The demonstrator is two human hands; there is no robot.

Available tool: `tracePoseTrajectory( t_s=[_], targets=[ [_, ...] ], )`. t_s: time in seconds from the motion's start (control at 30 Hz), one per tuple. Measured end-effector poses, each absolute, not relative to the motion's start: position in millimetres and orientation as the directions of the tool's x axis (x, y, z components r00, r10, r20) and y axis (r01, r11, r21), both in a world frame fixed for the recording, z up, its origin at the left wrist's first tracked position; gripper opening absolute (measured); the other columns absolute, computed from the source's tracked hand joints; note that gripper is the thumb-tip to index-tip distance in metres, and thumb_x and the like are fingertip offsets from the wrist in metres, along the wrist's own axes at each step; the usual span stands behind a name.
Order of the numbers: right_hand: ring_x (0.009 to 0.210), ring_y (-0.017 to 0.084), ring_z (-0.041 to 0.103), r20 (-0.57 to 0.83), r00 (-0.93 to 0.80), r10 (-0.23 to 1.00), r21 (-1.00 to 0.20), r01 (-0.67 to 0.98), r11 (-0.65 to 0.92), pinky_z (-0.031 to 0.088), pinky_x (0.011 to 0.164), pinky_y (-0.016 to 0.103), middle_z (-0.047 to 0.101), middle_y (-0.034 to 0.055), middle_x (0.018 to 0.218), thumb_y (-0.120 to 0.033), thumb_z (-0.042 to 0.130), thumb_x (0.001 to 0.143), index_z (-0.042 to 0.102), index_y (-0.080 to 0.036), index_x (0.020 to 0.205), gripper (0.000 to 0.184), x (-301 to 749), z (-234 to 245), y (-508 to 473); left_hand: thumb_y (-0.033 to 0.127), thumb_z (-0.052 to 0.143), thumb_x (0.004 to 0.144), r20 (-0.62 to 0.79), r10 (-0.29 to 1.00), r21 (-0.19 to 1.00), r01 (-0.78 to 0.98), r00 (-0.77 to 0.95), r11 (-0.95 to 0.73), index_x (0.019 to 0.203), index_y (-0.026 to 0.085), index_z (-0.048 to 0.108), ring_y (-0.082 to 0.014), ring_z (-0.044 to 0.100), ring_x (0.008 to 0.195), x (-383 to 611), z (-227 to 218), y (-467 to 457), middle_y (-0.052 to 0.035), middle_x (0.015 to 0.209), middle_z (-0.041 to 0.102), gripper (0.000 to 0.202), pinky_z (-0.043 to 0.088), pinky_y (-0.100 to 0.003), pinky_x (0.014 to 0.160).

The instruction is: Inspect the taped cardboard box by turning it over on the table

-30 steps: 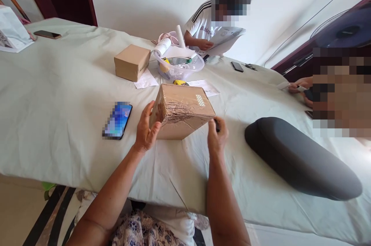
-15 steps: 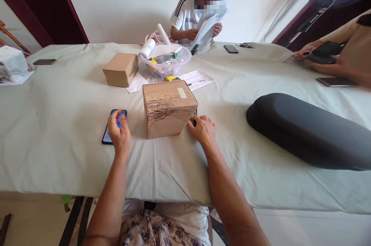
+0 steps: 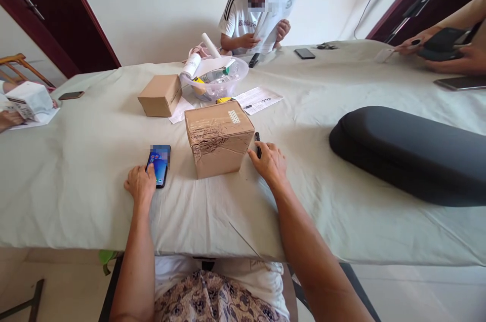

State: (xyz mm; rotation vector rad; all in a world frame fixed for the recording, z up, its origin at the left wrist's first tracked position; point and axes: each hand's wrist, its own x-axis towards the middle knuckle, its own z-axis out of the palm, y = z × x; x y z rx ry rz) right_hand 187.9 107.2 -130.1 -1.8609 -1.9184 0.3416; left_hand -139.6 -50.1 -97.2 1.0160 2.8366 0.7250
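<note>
A taped cardboard box [image 3: 218, 137] stands on the cloth-covered table [image 3: 76, 175] in front of me. My left hand [image 3: 141, 186] rests on the table with a finger on the lit phone [image 3: 160, 167] to the box's left. My right hand [image 3: 269, 162] lies just right of the box, its fingers loosely curled around a small black pen-like object [image 3: 257, 144] whose tip sticks out towards the back.
A smaller cardboard box [image 3: 160, 95], a clear bowl [image 3: 218, 79] with tape rolls and papers sit behind. A long black padded case [image 3: 410, 150] lies at right. A seated person [image 3: 254, 18] reads a paper across the table; another person's hands [image 3: 440, 51] hold a phone far right.
My left hand let go of the taped box and went to the phone, now pulled nearer. The box stands flat. My right hand came down beside it with the black object.
</note>
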Motion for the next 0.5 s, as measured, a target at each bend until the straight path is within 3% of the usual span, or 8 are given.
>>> tracePoseTrajectory(
  t_s=[0.13, 0.3, 0.4, 0.5],
  targets=[
    [0.113, 0.034, 0.065, 0.248, 0.052, 0.967, -0.621, 0.775, 0.117, 0.050, 0.097, 0.050, 0.069, 0.0188, 0.129, -0.048, 0.054, 0.094, 0.069, -0.020, 0.128, 0.046, 190, -134, 112, 0.038, 0.052, 0.095, 0.057, 0.585, 0.512, 0.527, -0.809, 0.679, 0.093, 0.017, 0.073, -0.0420, 0.058, 0.131, -145, -96, -45, -0.0237, 0.123, 0.072, 0.030, 0.041, -0.061, 0.109],
    [0.090, 0.027, 0.070, 0.317, 0.126, 0.940, -0.843, 0.492, 0.218, 0.054, 0.091, 0.048, 0.075, 0.0144, 0.112, -0.065, 0.034, 0.098, 0.070, -0.020, 0.116, 0.060, 189, -131, 113, 0.035, 0.055, 0.089, -0.016, 0.583, 0.636, 0.442, -0.812, 0.632, 0.075, 0.021, 0.069, -0.0379, 0.067, 0.114, -151, -102, -43, -0.0169, 0.098, 0.077, 0.025, 0.047, -0.048, 0.099],
    [0.092, 0.026, 0.071, 0.348, -0.055, 0.936, -0.876, 0.337, 0.345, 0.056, 0.091, 0.046, 0.075, 0.0128, 0.113, -0.077, 0.034, 0.095, 0.065, -0.021, 0.127, 0.071, 188, -129, 109, 0.031, 0.053, 0.086, -0.033, 0.580, 0.735, 0.373, -0.814, 0.566, 0.071, 0.021, 0.065, -0.0326, 0.069, 0.098, -147, -110, -38, -0.0118, 0.083, 0.073, 0.022, 0.050, -0.040, 0.086],
    [0.109, 0.031, 0.069, 0.370, -0.315, 0.874, -0.840, 0.287, 0.460, 0.057, 0.092, 0.047, 0.065, 0.0167, 0.140, -0.083, 0.053, 0.084, 0.047, -0.024, 0.151, 0.090, 184, -130, 105, 0.029, 0.053, 0.084, -0.058, 0.556, 0.832, 0.267, -0.829, 0.485, 0.073, 0.021, 0.062, -0.0257, 0.066, 0.080, -142, -115, -29, -0.0062, 0.074, 0.067, 0.016, 0.050, -0.034, 0.073]
  ],
)
